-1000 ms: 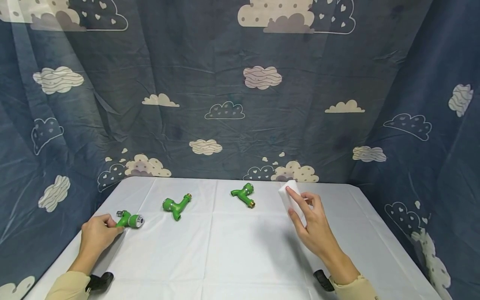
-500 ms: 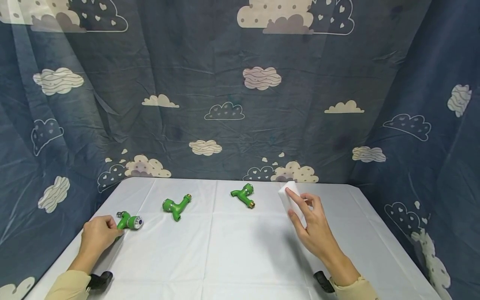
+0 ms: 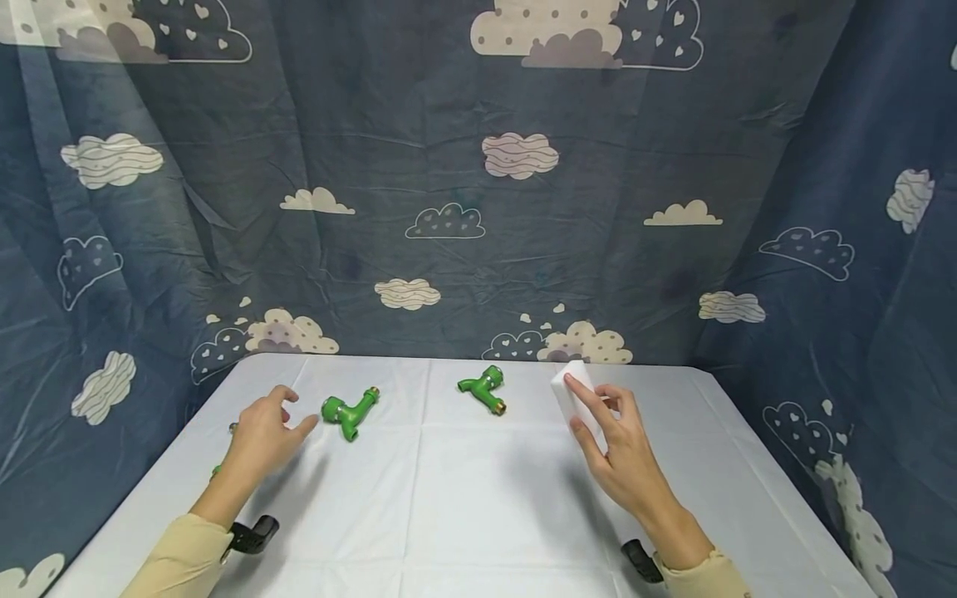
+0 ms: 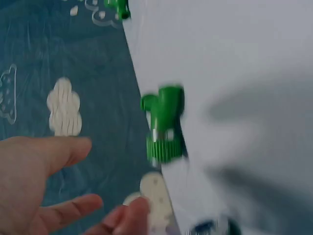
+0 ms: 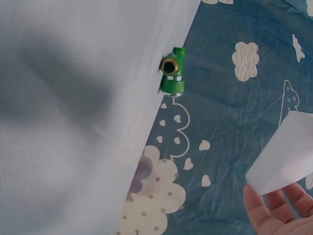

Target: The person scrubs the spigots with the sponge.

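Observation:
My left hand (image 3: 263, 433) is held over the left part of the table, fingers spread and holding nothing. Just right of its fingertips lies a green tap (image 3: 350, 414), with a ribbed round knob (image 4: 164, 148) in the left wrist view. A second green tap (image 3: 483, 390) with a brass-coloured end rests farther right, near the back edge. Most of a third tap (image 3: 233, 428) is hidden behind my left hand and wrist. My right hand (image 3: 626, 453) pinches a white rectangular block (image 5: 283, 156) between thumb and fingers, tilted and raised off the table.
A white cloth covers the table (image 3: 463, 507). Dark blue fabric (image 3: 419, 149) with a cloud print hangs behind it and along both sides. Black wrist straps with devices show at both of my sleeves (image 3: 187, 548).
My left hand has let go of the leftmost tap and moved right toward the middle-left tap. My right hand keeps holding the white block in nearly the same place.

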`<act>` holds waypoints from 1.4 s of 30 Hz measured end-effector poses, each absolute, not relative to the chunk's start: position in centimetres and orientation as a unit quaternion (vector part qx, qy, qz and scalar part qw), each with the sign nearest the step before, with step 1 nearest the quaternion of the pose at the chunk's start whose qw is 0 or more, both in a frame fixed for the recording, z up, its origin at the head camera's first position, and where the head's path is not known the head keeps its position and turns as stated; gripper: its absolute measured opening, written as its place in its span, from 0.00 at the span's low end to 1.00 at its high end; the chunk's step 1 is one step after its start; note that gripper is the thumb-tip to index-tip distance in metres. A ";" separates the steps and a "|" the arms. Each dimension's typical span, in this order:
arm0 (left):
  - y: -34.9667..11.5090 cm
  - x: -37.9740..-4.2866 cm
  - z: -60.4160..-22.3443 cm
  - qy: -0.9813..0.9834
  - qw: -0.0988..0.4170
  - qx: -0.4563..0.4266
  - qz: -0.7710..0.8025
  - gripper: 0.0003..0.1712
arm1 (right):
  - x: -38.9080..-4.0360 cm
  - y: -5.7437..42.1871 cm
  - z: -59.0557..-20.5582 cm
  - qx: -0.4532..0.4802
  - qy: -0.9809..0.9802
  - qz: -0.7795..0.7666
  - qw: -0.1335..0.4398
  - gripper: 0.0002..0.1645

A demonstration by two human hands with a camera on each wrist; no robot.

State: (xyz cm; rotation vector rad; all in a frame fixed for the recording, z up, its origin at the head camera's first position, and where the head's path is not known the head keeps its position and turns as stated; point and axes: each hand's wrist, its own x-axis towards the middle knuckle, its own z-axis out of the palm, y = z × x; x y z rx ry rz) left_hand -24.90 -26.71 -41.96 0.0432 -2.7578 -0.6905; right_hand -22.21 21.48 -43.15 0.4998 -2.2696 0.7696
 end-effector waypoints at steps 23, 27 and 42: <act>-22.7 -29.8 -46.2 -0.949 0.041 0.097 -0.297 0.52 | -22.1 20.4 -43.6 0.206 -0.876 0.293 0.323 0.39; -22.7 -30.0 -46.5 -0.945 0.050 0.103 -0.305 0.51 | -22.1 20.2 -43.6 0.206 -0.876 0.293 0.322 0.38; -22.0 -30.6 -47.8 -0.934 0.111 0.043 -0.338 0.42 | -21.8 20.1 -43.6 0.208 -0.875 0.287 0.330 0.37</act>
